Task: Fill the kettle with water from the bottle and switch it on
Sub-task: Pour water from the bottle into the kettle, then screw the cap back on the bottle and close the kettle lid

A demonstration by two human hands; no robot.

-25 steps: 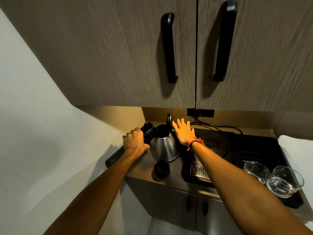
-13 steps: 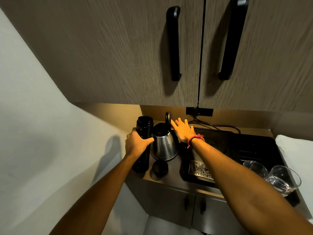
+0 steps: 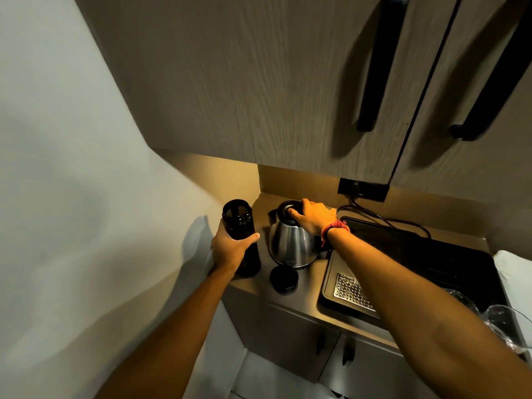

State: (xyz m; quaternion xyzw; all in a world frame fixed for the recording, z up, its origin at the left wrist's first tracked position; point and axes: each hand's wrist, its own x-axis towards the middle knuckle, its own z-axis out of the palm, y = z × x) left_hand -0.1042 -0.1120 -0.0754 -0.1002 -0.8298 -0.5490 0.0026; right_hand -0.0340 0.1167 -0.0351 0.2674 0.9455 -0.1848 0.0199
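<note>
A steel kettle (image 3: 292, 246) stands on the counter near the left corner, its black lid (image 3: 285, 210) down on top. My right hand (image 3: 312, 217) rests on that lid, fingers pressing it. A dark, uncapped bottle (image 3: 240, 223) stands upright on the counter just left of the kettle, and my left hand (image 3: 230, 249) is wrapped around its middle. The bottle's black cap (image 3: 283, 279) lies on the counter in front of the kettle.
A black tray (image 3: 431, 254) with a metal drip grid (image 3: 349, 290) fills the counter to the right, with the kettle's base and cord (image 3: 374, 214) leading to a wall socket (image 3: 362, 190). Two glasses (image 3: 506, 321) sit at the tray's right end. Upper cabinets hang low overhead.
The bottle went from tilted over the kettle's mouth to upright on the counter. The kettle's lid, raised before, is now down under my right hand.
</note>
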